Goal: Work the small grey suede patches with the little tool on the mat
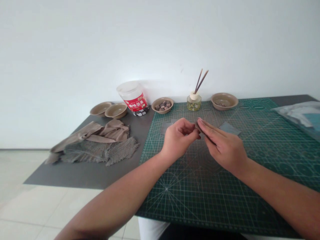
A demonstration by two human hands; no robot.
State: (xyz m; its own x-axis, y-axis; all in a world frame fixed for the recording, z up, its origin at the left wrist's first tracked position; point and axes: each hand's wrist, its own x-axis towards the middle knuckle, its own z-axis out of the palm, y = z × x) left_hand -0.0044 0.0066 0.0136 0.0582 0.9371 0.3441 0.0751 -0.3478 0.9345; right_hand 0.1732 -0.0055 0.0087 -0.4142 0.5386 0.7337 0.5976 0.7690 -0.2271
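watching from a distance through the head camera, i am seeing two bare hands meeting above one green cutting mat [190,203], with one dark flat piece [209,138] sitting between them. the right hand [226,146] is gripping it, straight fingers lying together along its face, apparently to back it evenly. the left hand [177,138] is holding its fingers curled toward the thumb at the piece's far end; i am unable to tell whether they are pinching that end, something else or nothing. the mat is presumably shielding the grey table [125,176].

i am counting four bowls, likely standing toward the wall [100,40] to be leaving elbow room: two left bowls [116,108] standing close together, one stone bowl [163,112] keeping its stones [163,105] gathered, too heaped for counting, and one right bowl [223,107] holding small bits i cannot count. one jar [137,101] is leaning in view, and one diffuser bottle [194,104] is propping up two sticks [201,81]. what seem to be two cloths [116,130] are lying crumpled at left, at least two small sheets [231,128] are flanking the hands, and one plastic bag [300,115] is resting at far right.
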